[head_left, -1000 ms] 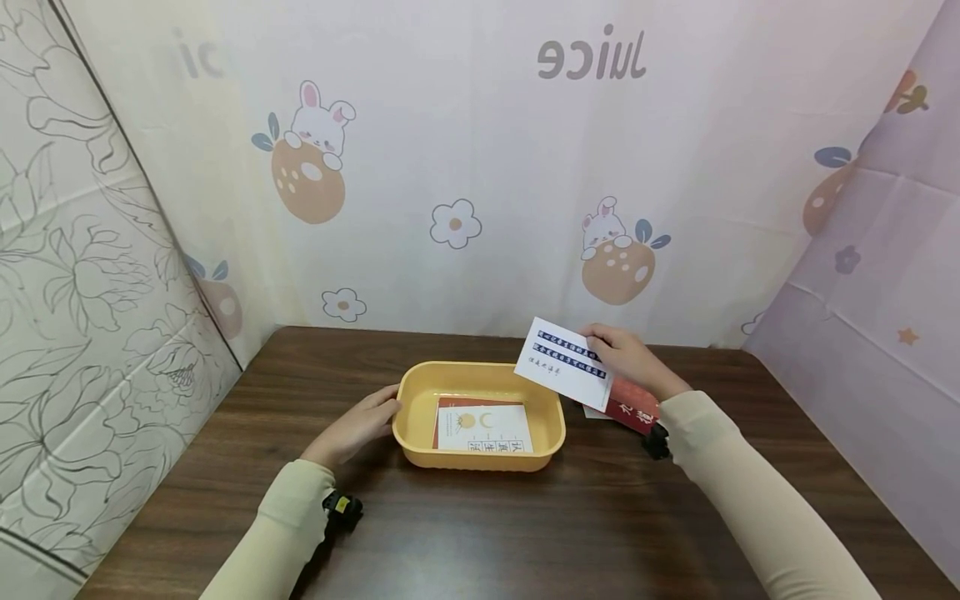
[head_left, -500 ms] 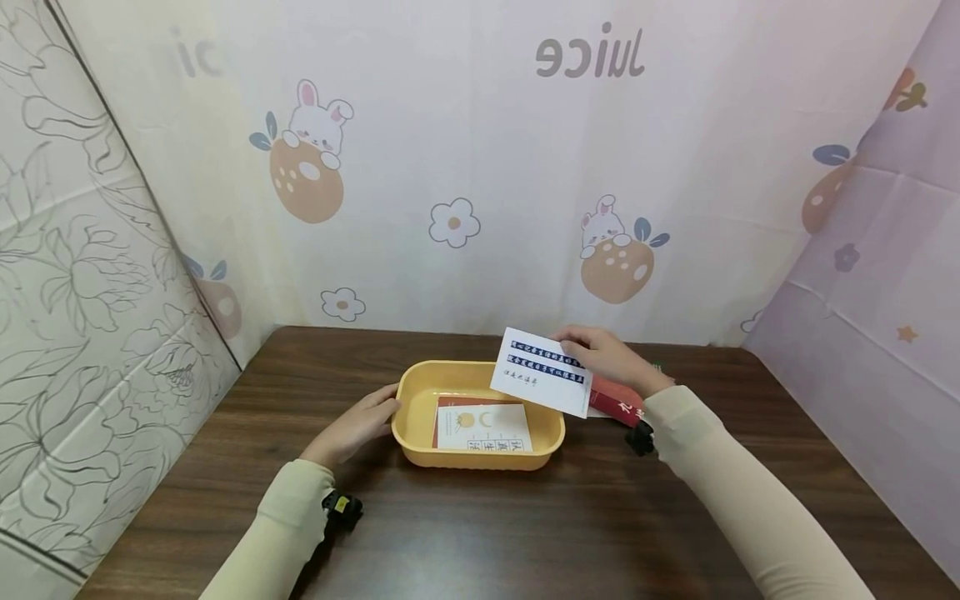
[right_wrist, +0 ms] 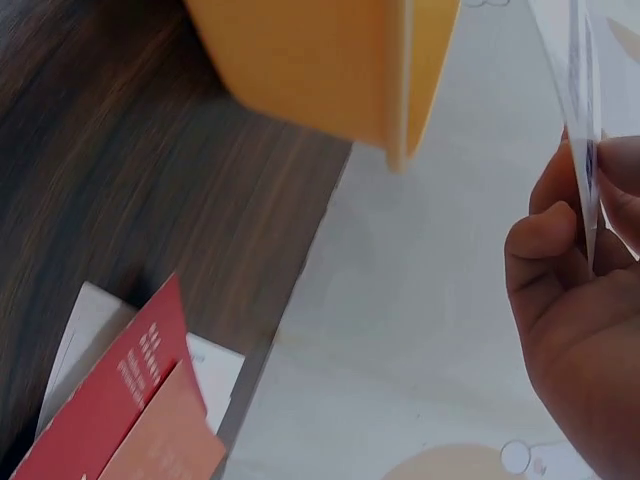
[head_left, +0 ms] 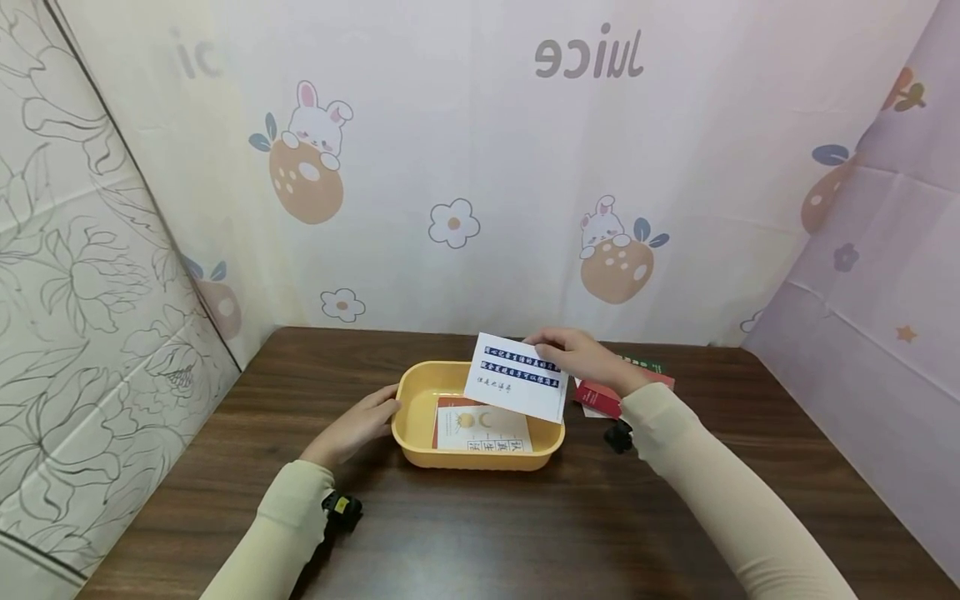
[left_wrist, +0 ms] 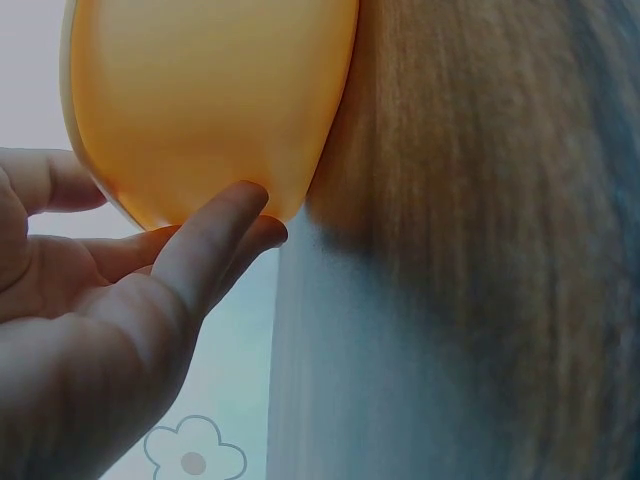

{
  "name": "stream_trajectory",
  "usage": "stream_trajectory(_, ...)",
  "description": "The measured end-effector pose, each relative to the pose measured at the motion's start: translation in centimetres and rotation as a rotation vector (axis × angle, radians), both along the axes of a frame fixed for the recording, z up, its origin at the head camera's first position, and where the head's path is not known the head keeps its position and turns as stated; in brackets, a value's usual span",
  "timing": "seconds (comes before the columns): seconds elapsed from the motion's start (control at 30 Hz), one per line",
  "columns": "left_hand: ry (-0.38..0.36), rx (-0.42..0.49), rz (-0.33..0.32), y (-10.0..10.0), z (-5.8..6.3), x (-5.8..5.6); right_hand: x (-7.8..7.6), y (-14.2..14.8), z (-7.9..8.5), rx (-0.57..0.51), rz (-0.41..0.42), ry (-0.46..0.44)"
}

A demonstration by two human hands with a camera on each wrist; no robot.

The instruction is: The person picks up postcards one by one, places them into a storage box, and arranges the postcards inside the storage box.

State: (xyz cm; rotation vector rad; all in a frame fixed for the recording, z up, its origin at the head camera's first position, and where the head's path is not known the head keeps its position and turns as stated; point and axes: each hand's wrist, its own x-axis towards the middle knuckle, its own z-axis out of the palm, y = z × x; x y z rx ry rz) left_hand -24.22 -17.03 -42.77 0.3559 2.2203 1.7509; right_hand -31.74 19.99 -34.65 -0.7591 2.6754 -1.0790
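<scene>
A yellow plastic bin [head_left: 480, 460] stands mid-table, with a white printed card [head_left: 487, 425] lying over a red one [head_left: 442, 407] inside it. My left hand [head_left: 363, 421] holds the bin's left end; in the left wrist view, fingertips [left_wrist: 235, 205] lie against the outer wall and another digit reaches the rim. My right hand [head_left: 577, 354] pinches a white card [head_left: 517, 375] with blue text bands by its upper right edge. This card hangs tilted over the bin's right side, hiding part of the rim. In the right wrist view it appears nearly edge-on, between thumb and fingers.
Red and white cards [head_left: 600, 398] lie loosely stacked on the dark wooden table [head_left: 480, 533], right of the bin and partly under the right forearm. A green-edged piece [head_left: 641, 364] shows at the pile's back. A patterned curtain [head_left: 465, 167] hangs behind the table.
My right hand has carried the blue-banded card leftward, from beside the bin to over its right part. More of the card pile is now uncovered. The left hand and bin have not moved.
</scene>
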Motion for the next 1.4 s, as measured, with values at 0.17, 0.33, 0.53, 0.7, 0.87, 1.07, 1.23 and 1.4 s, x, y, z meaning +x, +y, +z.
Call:
stream_trajectory(0.17,0.0,0.007,-0.001,0.1,-0.1,0.0,0.1,-0.9,0.1,0.037,0.034,-0.008)
stream_trajectory(0.33,-0.003,0.005,-0.007,0.1,0.0,-0.1,0.0,-1.7,0.2,0.06,0.08,-0.032)
stream_trajectory(0.53,-0.008,0.002,-0.007,0.1,-0.1,-0.1,-0.2,-2.4,0.0,0.09,0.148,-0.025)
stream_trajectory(0.7,-0.013,-0.004,-0.002,0.1,-0.1,-0.3,-0.2,-2.9,0.3,0.139,0.169,-0.049)
stream_trajectory(0.87,-0.013,-0.003,0.001,0.0,-0.1,-0.2,-0.4,-3.4,0.6,0.205,0.192,-0.073)
stream_trajectory(1.07,-0.012,-0.004,0.004,0.0,-0.2,-0.2,-0.8,-4.3,0.8,0.267,0.232,-0.107)
stream_trajectory(1.23,-0.015,-0.005,0.005,0.0,-0.2,-0.2,-1.0,-4.9,0.9,0.304,0.236,-0.148)
stream_trajectory(1.4,-0.007,-0.009,0.002,0.0,0.0,-0.1,-1.3,-5.3,0.6,0.367,0.224,-0.158)
